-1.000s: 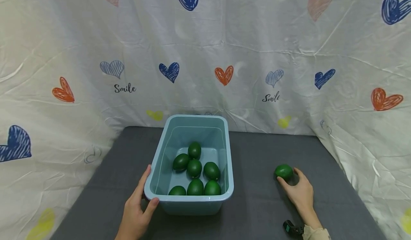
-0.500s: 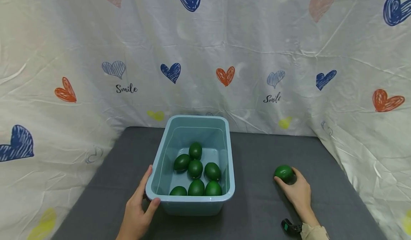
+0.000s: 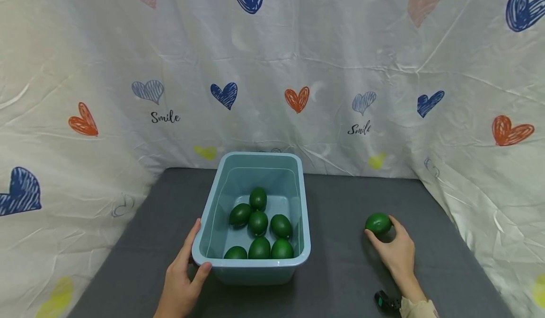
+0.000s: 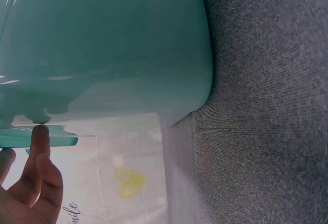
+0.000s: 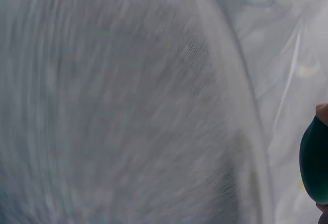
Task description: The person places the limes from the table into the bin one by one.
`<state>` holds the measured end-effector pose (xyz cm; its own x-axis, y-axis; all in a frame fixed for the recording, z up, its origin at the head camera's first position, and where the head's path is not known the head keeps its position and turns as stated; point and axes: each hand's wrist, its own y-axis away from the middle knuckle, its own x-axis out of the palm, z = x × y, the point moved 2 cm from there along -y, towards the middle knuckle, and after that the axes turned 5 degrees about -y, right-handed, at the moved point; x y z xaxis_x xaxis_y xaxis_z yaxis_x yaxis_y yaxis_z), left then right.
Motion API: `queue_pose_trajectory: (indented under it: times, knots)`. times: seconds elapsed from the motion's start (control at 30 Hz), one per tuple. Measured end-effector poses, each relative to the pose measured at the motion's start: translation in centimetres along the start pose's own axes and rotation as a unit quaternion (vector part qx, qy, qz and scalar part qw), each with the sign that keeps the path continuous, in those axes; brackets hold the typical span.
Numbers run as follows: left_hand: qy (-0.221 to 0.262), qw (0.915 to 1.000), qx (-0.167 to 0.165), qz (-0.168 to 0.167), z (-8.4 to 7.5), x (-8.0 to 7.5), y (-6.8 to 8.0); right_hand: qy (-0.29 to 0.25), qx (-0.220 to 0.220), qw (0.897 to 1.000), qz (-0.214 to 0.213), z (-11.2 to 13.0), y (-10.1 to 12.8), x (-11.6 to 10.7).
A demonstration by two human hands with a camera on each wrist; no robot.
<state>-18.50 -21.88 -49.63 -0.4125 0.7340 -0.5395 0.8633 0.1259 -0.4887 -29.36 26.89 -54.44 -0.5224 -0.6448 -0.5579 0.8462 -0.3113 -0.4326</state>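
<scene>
Heart-print sheets wall off our grey desk [image 3: 340, 270]. From the head view, our left hand [image 3: 180, 285] grips the near corner of the blue bin [image 3: 254, 264], seven green avocados [image 3: 258, 223] inside. Our right hand [image 3: 398, 251] is wrapped round the loose avocado [image 3: 377, 224], which sits a bit higher than a second ago, so we reckon it's coming off the desk. Left wrist view: a fingertip [image 4: 40, 134] on the bin rim. Right wrist view is blurry, with the avocado [image 5: 315, 167] at the edge.
</scene>
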Motion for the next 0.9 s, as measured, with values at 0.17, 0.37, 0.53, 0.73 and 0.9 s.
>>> queue_pose_trajectory:
  times: [0.17,0.37,0.53,0.73,0.9]
  knots:
    - [0.000,1.0000,-0.004,0.001,-0.1,0.0,0.1,-0.012,-0.030,0.999,-0.032,1.6,0.6,-1.0]
    - [0.004,1.0000,0.002,-0.002,-0.2,0.0,0.1,-0.017,-0.049,0.997,-0.058,3.7,1.4,-2.4]
    - [0.005,1.0000,-0.001,-0.002,-0.1,0.0,0.1,-0.042,-0.046,0.997,-0.053,5.0,2.3,-2.7]
    - [-0.002,1.0000,-0.009,-0.001,-0.1,0.0,0.0,-0.070,-0.049,0.995,-0.051,6.6,3.4,-2.4]
    - [0.003,1.0000,0.001,-0.003,-0.1,0.0,0.1,-0.091,-0.057,0.993,-0.053,7.7,3.9,-2.2]
